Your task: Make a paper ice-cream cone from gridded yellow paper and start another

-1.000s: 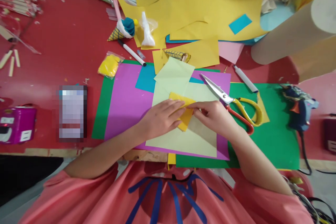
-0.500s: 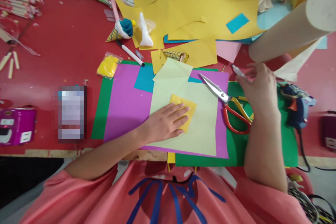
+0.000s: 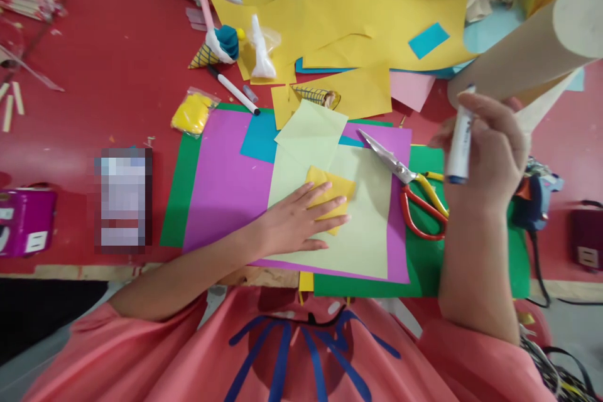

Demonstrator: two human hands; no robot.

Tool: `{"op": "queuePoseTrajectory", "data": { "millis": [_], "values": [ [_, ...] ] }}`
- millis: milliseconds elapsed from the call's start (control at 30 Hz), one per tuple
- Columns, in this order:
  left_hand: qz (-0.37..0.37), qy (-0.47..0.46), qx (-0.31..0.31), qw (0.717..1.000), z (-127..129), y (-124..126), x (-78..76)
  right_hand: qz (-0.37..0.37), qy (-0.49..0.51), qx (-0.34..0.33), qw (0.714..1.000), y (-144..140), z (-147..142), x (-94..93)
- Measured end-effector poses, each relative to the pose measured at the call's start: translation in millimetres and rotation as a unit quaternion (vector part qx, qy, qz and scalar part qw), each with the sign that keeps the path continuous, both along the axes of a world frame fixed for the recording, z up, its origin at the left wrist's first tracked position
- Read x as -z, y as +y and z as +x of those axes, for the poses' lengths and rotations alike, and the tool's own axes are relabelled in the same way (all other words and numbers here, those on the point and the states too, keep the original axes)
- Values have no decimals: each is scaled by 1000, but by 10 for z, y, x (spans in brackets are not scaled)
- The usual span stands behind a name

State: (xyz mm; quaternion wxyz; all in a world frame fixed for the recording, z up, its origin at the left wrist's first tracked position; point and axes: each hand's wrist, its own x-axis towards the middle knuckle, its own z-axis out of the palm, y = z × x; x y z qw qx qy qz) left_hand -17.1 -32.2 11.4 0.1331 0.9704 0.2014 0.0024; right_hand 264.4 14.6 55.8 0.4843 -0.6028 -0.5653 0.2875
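On the pale green sheet (image 3: 362, 232), a folded yellow paper (image 3: 332, 191) is pinned flat by the left hand (image 3: 292, 223), fingers spread to keep it from shifting. A white marker (image 3: 459, 138) is held upright above the scissors (image 3: 414, 191), gripped by the right hand (image 3: 490, 151) with fingers curled around it.

Craft workshop, red table (image 3: 117, 75), coloured paper sheets (image 3: 377, 6), scissors (image 3: 414, 191), glue gun (image 3: 534, 201)

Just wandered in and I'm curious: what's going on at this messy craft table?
A person is working with coloured paper. Their left hand lies flat on a small folded yellow paper, which sits on a pale green sheet. Their right hand holds a white marker raised above the table. Scissors lie beside the sheet.
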Motion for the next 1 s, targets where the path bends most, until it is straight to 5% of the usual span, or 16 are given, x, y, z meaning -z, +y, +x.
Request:
{"op": "queuePoseTrajectory", "data": {
  "millis": [67,167,333,533,700,1000],
  "values": [
    [-15,-21,24,999,-19,14,-7,-51,184,-68,979,-63,-184,-15],
    [-25,-63,12,998,-20,-12,4,-114,265,-142,947,-191,-472,53],
    [-16,-40,-122,992,62,-132,21,-137,238,-164,947,-325,-721,284],
    [-37,-2,-58,998,36,-36,-26,-180,235,-154,943,-274,-689,447],
    [-44,-10,-13,999,-57,82,-30,-143,233,-173,946,-290,-674,458],
    [-73,-85,66,992,-220,232,-119,-104,94,-267,953,-315,-648,417]
  ]
}}
